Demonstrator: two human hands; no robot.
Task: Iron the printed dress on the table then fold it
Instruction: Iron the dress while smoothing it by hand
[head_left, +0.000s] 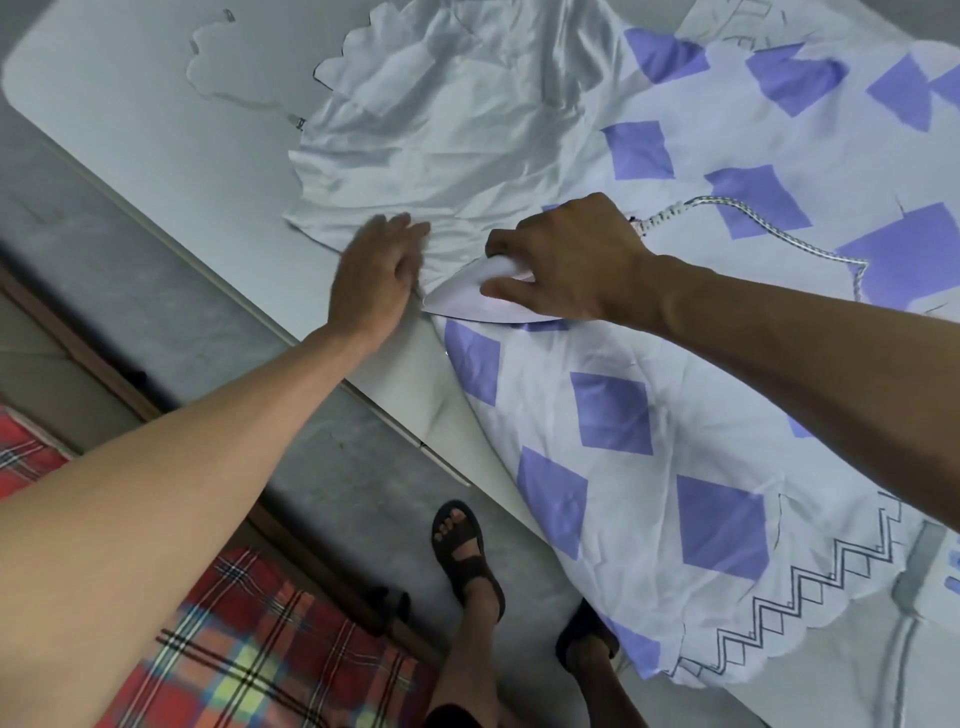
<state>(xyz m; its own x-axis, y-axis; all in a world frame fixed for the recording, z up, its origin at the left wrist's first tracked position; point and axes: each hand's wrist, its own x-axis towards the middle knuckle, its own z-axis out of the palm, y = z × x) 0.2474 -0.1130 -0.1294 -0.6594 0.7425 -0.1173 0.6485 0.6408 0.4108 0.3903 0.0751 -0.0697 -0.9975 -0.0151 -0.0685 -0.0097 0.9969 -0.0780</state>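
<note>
Two hands working: your right hand (566, 254) grips the iron (467, 299), your left hand (376, 270) lies flat on the dress (623, 415). The cloth looks thin and slippery, so pin it near the iron's nose.

Right grip (566, 254) around iron (467, 300) on dress (623, 415)

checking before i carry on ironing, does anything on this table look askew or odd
The white dress with purple squares lies skewed, its zigzag hem hanging off the pale table edge. Its plain shiny top is heavily creased. The braided iron cord trails across the fabric.
</note>
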